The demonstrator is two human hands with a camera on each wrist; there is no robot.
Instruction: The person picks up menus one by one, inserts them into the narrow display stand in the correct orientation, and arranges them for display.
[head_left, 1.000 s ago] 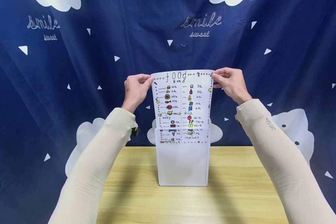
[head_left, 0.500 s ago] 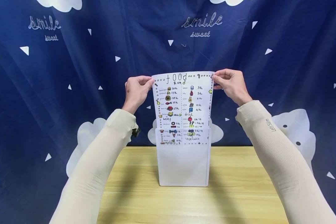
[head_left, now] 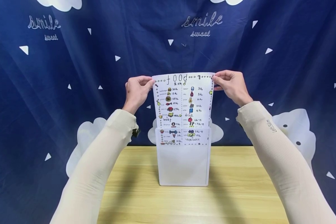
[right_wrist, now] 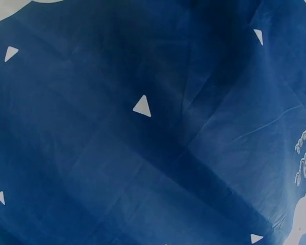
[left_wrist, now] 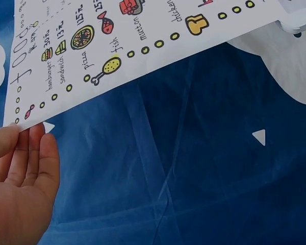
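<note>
From the head view, the left hand (head_left: 136, 91) and the right hand (head_left: 231, 85) each pinch a top corner of a paper sheet (head_left: 183, 99) headed "food", holding it upright. Its lower part sits inside a frosted plastic sleeve (head_left: 183, 165) that stands on the wooden worktop (head_left: 240, 193), so the bottom rows of drawings show through the plastic. Behind hangs a blue cloth (head_left: 58, 77) with white clouds and triangles.

The left wrist view shows that grip up close: fingertips (left_wrist: 25, 140) curled at the sheet's corner, with the small food drawings and prices readable and the sleeve's edge at the top right.

The right wrist view shows almost only the blue cloth; neither the sheet nor the hold on it is visible there.
</note>
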